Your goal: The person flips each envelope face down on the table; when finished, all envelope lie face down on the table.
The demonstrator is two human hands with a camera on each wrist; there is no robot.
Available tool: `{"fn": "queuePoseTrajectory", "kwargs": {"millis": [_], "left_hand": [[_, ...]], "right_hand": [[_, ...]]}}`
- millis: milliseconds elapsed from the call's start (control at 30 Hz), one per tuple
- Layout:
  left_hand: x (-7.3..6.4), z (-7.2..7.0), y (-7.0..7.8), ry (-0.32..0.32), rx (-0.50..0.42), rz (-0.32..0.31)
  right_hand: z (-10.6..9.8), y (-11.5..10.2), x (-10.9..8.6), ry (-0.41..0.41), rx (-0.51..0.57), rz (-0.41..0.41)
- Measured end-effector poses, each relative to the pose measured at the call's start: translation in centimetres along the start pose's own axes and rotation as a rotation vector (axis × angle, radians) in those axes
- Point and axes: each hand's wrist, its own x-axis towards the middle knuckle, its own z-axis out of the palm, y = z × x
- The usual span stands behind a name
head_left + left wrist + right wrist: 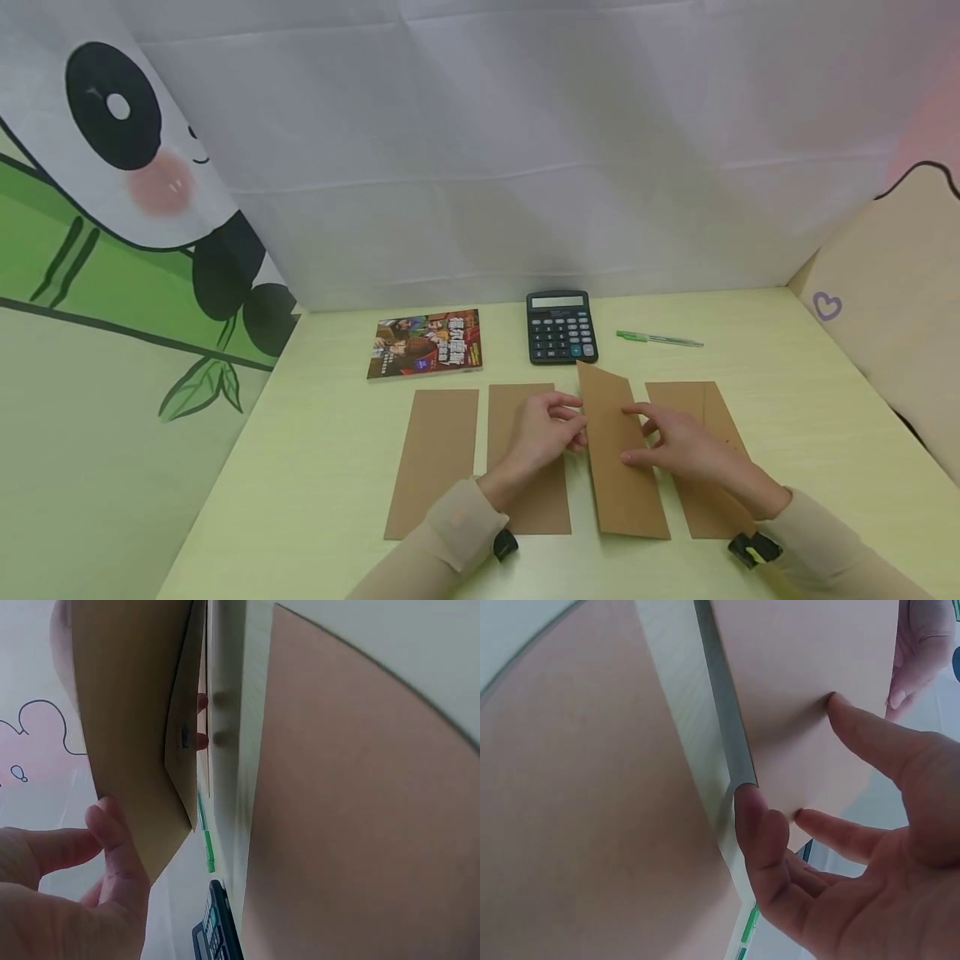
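A brown kraft-paper envelope (618,467) stands tilted up off the table between both hands. Its left edge is pinched by the fingertips of my left hand (546,432); the left wrist view shows this hand (97,900) at the border of the paper. On the opposite side, my right hand (686,442) grips the envelope. In the right wrist view its thumb and a finger touch the broad face, while another fingertip (750,806) is at the lower edge. From the left wrist, a folded inner layer (182,742) with a small blue mark shows on the envelope's underside.
Flat brown pieces lie on both sides: one far left (435,458), one under the left forearm (536,500), one under the right hand (705,508). Behind them are a comic-style book (426,343), a black calculator (561,327) and a green-capped pen (660,338). A white sheet hangs at the back.
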Motion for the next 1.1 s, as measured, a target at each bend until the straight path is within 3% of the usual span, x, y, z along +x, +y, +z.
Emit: {"fn": "queuePoseTrajectory", "kwargs": {"millis": [400,800,1100], "left_hand": [[0.0,-0.3,-0.4,-0.017,0.206,-0.043],[0.1,-0.4,-0.7,-0.107,0.390,-0.112],[0.3,-0.1,-0.7,-0.171,0.565,-0.052]], "right_hand": [[0.5,0.4,0.6,0.036,-0.109,-0.035],[1.0,0.0,0.6,0.055,-0.235,-0.007],[1.1,-0.3,0.5,0.062,-0.277,0.035]]}}
